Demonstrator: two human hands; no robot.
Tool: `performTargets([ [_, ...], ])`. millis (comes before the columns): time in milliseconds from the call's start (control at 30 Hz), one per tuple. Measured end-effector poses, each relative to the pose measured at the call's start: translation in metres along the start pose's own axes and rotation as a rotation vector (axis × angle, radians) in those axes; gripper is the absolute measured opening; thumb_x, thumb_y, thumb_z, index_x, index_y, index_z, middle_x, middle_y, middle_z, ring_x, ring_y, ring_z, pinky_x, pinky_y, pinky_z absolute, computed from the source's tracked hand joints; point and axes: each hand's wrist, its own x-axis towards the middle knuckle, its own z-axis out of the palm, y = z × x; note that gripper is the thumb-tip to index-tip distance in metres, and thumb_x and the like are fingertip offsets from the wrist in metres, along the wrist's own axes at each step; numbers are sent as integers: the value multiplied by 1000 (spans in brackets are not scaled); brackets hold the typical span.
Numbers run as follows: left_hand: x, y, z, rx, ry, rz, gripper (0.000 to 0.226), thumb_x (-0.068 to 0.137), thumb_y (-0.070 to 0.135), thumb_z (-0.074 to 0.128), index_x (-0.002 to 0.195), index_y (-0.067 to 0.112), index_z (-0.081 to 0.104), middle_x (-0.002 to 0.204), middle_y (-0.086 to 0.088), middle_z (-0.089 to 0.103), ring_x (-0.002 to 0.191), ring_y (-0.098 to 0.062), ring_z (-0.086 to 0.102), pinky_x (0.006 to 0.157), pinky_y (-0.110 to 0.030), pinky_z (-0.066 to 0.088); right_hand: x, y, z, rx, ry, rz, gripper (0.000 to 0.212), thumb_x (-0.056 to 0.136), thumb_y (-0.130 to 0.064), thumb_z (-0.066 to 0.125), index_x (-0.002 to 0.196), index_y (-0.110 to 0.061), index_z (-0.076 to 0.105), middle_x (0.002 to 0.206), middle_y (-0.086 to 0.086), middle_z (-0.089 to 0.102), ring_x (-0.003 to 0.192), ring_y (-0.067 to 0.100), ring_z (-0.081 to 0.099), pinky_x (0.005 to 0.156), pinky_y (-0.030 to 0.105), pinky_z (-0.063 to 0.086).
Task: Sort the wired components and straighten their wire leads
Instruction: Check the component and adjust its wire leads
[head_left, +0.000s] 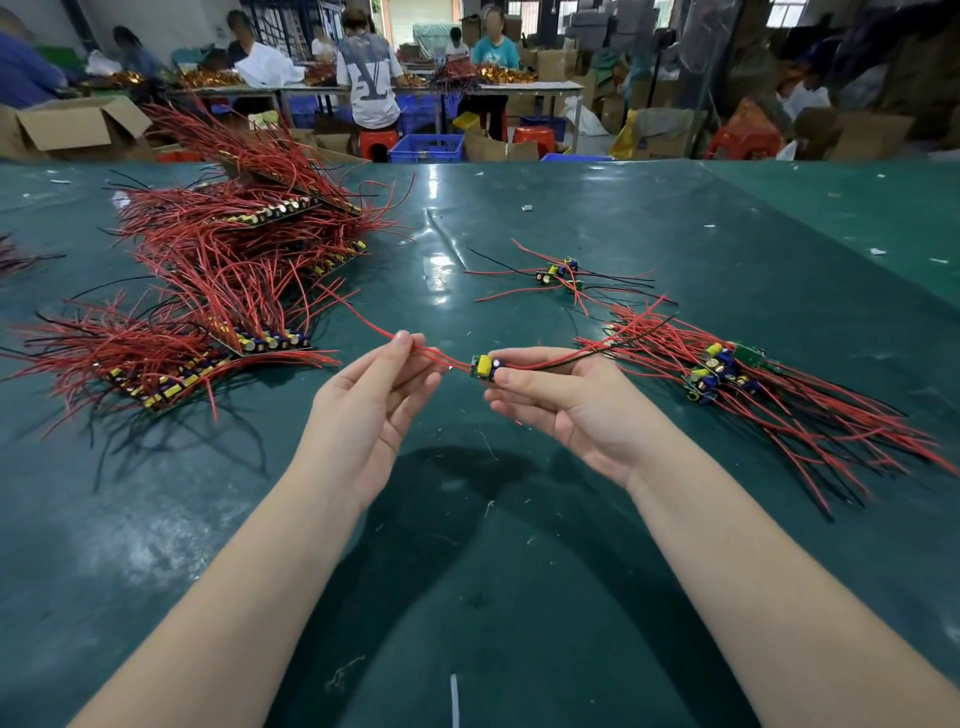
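Both hands (363, 400) pinch red-wired board (485, 366).

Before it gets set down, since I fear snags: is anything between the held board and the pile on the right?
Nothing visible does. The board sits in the right hand, and bare table lies before the right pile.

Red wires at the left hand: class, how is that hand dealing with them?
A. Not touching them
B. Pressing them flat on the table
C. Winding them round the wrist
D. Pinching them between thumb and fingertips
D: the left hand pinches the red wires above the table, while the right hand holds the component.
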Motion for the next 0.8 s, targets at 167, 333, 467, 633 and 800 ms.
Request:
performTargets([
  [167,2,1,-2,-119,23,-43,10,94,5,57,96,3,66,85,-8,75,84,-17,73,67,-17,55,1,2,-2,-23,25,-16,15,82,7,66,94,0,71,85,12,73,73,20,71,68,23,56],
  [333,2,4,1,-181,69,-103,15,96,12,54,91,2,65,82,-8,75,80,-18,74,64,-19,56,3,2,-3,-29,34,-19,15,82,6,66,93,-1,72,86,12,73,74,21,71,69,23,56],
  [467,5,7,-3,-244,63,-114,11,96,10,55,96,8,65,84,-2,75,82,-13,73,64,-20,56,3,3,-4,-41,65,-10,15,82,7,66,94,-1,72,85,12,73,74,21,70,68,23,56],
  [633,7,6,-5,-250,49,-70,10,92,3,57,98,7,65,89,-5,76,87,-16,73,67,-21,57,3,0,-5,35,80,27,13,83,6,65,91,-1,73,84,13,73,73,21,71,65,23,57],
  [800,7,9,-6,-226,43,-47,14,73,5,71,87,7,71,86,-8,75,83,-16,73,66,-20,57,4,-3,-8,107,86,71,11,75,0,70,77,-7,79,84,14,74,74,20,72,64,23,58],
])
